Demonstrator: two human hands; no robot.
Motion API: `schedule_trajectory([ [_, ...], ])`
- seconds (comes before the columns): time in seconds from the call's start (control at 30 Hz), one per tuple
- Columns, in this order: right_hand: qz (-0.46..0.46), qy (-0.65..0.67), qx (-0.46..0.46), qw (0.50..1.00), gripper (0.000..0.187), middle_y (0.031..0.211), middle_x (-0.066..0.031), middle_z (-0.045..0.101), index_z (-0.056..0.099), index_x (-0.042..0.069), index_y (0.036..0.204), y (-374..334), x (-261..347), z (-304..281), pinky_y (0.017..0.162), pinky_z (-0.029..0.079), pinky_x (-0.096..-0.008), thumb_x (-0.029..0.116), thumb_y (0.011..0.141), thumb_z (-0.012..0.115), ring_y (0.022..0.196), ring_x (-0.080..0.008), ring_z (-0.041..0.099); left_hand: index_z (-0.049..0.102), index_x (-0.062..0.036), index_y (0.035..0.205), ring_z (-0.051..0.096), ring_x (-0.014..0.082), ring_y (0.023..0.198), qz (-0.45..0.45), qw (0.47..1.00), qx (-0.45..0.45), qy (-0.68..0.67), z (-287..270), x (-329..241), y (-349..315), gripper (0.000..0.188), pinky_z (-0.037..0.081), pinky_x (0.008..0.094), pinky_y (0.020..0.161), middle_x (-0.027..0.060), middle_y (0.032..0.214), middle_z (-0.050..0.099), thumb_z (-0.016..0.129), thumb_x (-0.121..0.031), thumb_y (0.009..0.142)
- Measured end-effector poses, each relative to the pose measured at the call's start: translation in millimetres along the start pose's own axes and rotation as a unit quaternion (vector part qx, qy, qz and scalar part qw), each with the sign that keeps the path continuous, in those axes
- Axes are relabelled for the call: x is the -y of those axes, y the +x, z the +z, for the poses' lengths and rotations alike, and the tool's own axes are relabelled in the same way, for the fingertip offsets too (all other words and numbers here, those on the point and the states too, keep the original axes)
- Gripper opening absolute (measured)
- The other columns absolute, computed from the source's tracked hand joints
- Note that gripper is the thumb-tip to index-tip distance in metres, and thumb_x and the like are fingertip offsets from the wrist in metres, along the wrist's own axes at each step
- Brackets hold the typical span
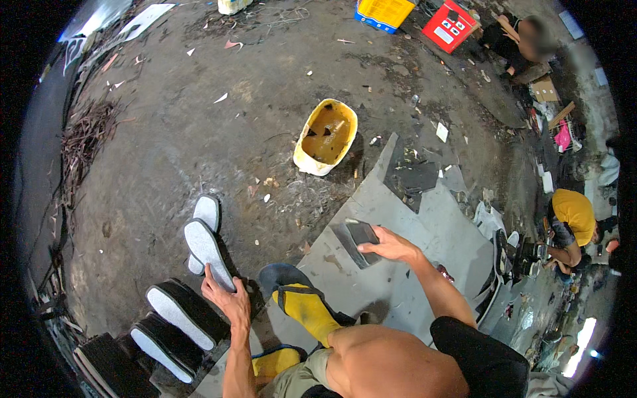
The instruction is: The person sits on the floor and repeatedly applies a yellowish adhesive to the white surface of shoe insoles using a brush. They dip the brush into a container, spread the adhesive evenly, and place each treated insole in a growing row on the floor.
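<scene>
My left hand (227,300) grips one end of a pale grey, speckled shoe sole (204,244) with a dark edge. That sole lies crosswise over another pale sole (207,211) on the ground. Over the grey sheet (405,265), my right hand (393,244) is closed on a dark grey rectangular piece (361,233), thumb on top; its exact kind I cannot make out. Stacks of dark soles with pale tops (180,315) stand left of my left forearm. My foot in a yellow sock and dark sandal (302,305) rests between my hands.
A cut-open yellowish container (326,136) with brownish contents stands ahead. Farther off are a yellow-and-blue container (385,13) and a red box (450,28). Dark strips (89,139) are heaped at left. One person in yellow (572,219) sits at right, another (521,43) farther back.
</scene>
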State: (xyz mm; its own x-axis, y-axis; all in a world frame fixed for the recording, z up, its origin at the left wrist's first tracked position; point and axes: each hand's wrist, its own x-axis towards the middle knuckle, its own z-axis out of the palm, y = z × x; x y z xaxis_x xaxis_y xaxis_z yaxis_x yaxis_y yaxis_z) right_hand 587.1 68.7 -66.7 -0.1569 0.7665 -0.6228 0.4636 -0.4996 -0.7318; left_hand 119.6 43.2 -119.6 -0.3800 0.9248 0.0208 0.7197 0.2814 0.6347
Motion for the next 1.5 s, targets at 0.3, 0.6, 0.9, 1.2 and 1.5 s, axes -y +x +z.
schedule_trajectory([
  [0.3,0.062,-0.337,0.141,0.929,0.050,0.114,-0.0272,0.080,0.076,0.001,0.124,-2.3,-25.0,11.3,0.097,0.060,-0.0533,0.030,0.084,0.076,0.107,-0.0479,0.075,0.048,0.0046,0.162,0.050,0.0405,0.143,0.017,0.993,-0.093,-0.069,-25.2,-1.1,32.1,0.075,0.033,0.0517,0.128,0.0261,0.148,0.056,0.056,-0.007,0.088],
  [0.6,-0.120,-0.295,-0.082,0.944,0.050,0.143,-0.0215,0.067,0.064,0.007,0.141,-12.8,-7.5,25.8,0.116,0.050,-0.0553,0.016,0.093,0.073,0.136,-0.0445,0.061,0.043,-0.0005,0.171,0.060,0.0266,0.124,0.020,0.962,0.020,-0.273,-34.0,-10.9,71.6,0.079,0.046,0.0406,0.114,0.0163,0.142,0.059,0.055,-0.020,0.095],
  [0.9,0.207,-0.429,-0.070,0.876,0.067,0.139,-0.0270,0.072,0.058,0.003,0.148,-117.5,-127.5,-93.5,0.119,0.051,-0.0517,0.021,0.090,0.086,0.141,-0.0426,0.063,0.037,0.0090,0.168,0.054,0.0526,0.139,0.018,0.997,0.005,0.081,-17.4,30.7,155.6,0.097,0.045,0.0533,0.119,0.0349,0.148,0.049,0.083,-0.024,0.090],
  [1.2,0.205,-0.239,-0.394,0.863,0.061,0.122,-0.0282,0.069,0.045,0.006,0.137,-211.1,-241.5,-25.9,0.099,0.055,-0.0607,0.014,0.091,0.083,0.117,-0.0518,0.069,0.049,0.0078,0.154,0.058,0.0513,0.135,0.122,0.971,0.193,0.064,-18.5,59.9,144.6,0.120,0.049,0.0556,0.116,0.0285,0.146,0.053,0.109,-0.038,0.061],
  [1.5,0.152,0.151,-0.591,0.777,0.040,0.079,-0.0141,0.075,0.074,0.003,0.088,8.8,-164.0,-152.2,0.063,0.054,-0.0467,0.041,0.096,0.085,0.066,-0.0278,0.070,0.056,0.0070,0.150,0.060,0.0516,0.132,-0.128,0.975,-0.011,0.183,-5.6,61.2,105.0,0.105,0.049,0.0573,0.111,0.0334,0.137,0.064,0.093,-0.066,0.083],
])
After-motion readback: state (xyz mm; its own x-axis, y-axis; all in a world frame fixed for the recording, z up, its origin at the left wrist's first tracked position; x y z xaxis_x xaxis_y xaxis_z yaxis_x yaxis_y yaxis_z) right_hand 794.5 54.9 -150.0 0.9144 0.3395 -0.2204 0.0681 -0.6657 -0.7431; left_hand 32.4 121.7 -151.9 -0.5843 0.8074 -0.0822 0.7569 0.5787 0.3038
